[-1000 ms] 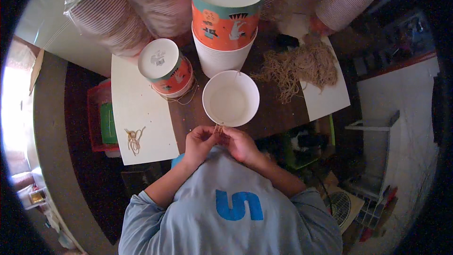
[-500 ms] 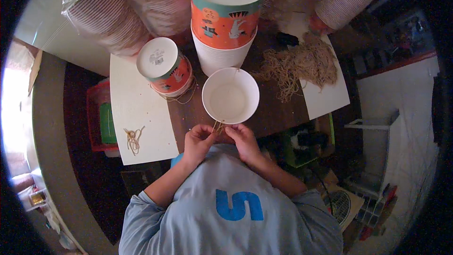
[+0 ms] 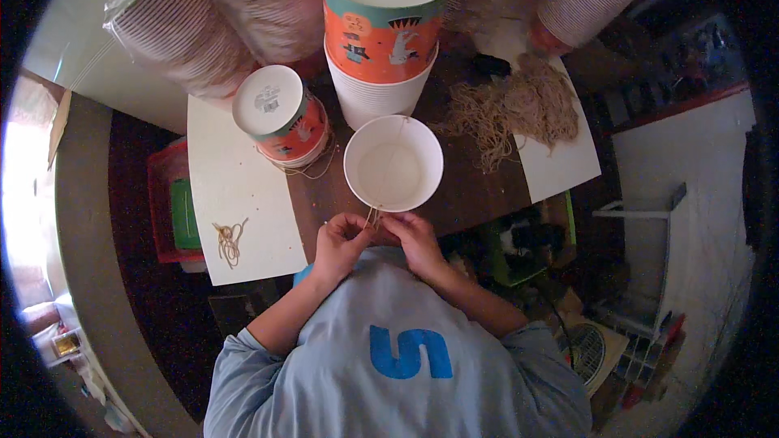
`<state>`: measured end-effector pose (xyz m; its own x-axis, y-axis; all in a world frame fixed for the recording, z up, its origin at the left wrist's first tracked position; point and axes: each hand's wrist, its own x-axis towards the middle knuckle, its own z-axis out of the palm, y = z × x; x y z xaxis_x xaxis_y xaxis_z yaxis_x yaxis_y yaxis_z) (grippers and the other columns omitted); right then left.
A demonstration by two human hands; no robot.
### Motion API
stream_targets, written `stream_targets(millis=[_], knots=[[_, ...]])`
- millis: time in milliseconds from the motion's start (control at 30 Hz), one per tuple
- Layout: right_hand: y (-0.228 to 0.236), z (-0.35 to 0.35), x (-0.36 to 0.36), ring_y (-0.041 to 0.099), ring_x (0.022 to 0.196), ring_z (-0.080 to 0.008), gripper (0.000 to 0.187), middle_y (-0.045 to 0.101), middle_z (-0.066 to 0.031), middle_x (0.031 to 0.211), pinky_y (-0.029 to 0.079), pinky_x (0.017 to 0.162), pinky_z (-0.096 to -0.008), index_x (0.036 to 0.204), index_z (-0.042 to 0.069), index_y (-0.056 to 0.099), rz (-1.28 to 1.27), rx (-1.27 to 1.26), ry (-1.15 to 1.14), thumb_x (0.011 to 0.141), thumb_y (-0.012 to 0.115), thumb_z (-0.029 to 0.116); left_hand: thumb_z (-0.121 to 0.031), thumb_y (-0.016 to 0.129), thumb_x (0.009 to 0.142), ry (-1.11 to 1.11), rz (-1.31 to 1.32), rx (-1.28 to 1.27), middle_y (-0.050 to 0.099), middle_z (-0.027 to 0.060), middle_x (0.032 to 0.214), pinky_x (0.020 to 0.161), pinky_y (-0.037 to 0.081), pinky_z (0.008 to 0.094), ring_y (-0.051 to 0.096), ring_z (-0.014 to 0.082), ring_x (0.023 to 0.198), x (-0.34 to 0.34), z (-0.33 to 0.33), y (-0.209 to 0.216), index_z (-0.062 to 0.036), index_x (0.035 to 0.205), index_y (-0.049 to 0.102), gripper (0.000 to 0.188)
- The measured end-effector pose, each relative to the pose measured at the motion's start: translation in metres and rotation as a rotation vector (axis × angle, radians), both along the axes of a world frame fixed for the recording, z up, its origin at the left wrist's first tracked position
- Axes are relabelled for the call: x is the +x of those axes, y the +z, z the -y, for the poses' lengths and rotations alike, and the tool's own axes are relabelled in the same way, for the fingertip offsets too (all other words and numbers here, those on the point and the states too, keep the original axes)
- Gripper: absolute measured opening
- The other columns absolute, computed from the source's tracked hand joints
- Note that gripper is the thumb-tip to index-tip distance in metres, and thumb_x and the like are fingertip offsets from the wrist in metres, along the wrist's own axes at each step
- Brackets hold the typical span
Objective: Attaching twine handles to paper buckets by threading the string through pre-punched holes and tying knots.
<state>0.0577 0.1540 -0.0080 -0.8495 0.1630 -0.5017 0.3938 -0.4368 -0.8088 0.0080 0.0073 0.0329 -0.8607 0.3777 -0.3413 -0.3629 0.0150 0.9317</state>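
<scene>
A white paper bucket (image 3: 393,164) stands mouth up at the table's front edge, its inside showing. Tan string (image 3: 373,216) comes off its near rim, and another bit of string shows at the far rim. Both hands meet just below the near rim. My left hand (image 3: 342,240) pinches the string between thumb and fingers. Close beside it, my right hand (image 3: 412,237) has its fingertips closed on the same string. The exact knot or loop between the fingers is too small to make out.
Behind the bucket rises a tall stack of upturned orange-and-green buckets (image 3: 385,40). A shorter stack (image 3: 280,113) with string around it stands left. A tangled heap of string (image 3: 519,109) lies right, a small bundle (image 3: 229,242) left. Wrapped bucket stacks (image 3: 174,20) line the back.
My right hand has shifted slightly left, closer to my left hand at the string. The whole view has moved a little; the bucket stays in place.
</scene>
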Motion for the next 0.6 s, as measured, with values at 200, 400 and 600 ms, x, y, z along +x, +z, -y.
stream_targets(millis=[200,400,600], knots=[[-0.003,0.005,-0.005,0.060,0.084,-0.0139,0.021,0.063,-0.0070,0.095,0.047,0.075,-0.0260,0.101,0.001,0.061,0.007,-0.211,-0.060,0.086,0.055,0.015,-0.001,0.062,0.080,-0.026,0.031,0.024,0.064,0.0071,0.075,0.065,0.050,0.0233,0.061,0.0110,0.069,-0.003,-0.003,0.013,0.0012,0.082,0.056,0.006],[-0.007,0.007,-0.006,0.060,0.084,-0.0145,0.021,0.063,-0.0072,0.094,0.047,0.074,-0.0266,0.101,0.001,0.061,0.006,-0.261,-0.050,0.086,0.054,0.014,-0.002,0.062,0.080,-0.019,0.023,0.011,0.063,0.0058,0.075,0.065,0.050,0.0232,0.061,0.0108,0.068,-0.004,-0.002,0.011,0.0011,0.082,0.056,0.006],[0.024,0.000,0.005,0.059,0.079,-0.0188,0.021,0.062,-0.0064,0.085,0.046,0.072,-0.0297,0.094,0.004,0.061,-0.138,0.436,0.057,0.081,0.061,0.019,-0.003,0.063,0.080,0.000,0.001,-0.040,0.061,0.0023,0.073,0.061,0.048,0.0215,0.058,0.0082,0.065,-0.005,0.004,-0.002,0.0000,0.082,0.057,0.007]])
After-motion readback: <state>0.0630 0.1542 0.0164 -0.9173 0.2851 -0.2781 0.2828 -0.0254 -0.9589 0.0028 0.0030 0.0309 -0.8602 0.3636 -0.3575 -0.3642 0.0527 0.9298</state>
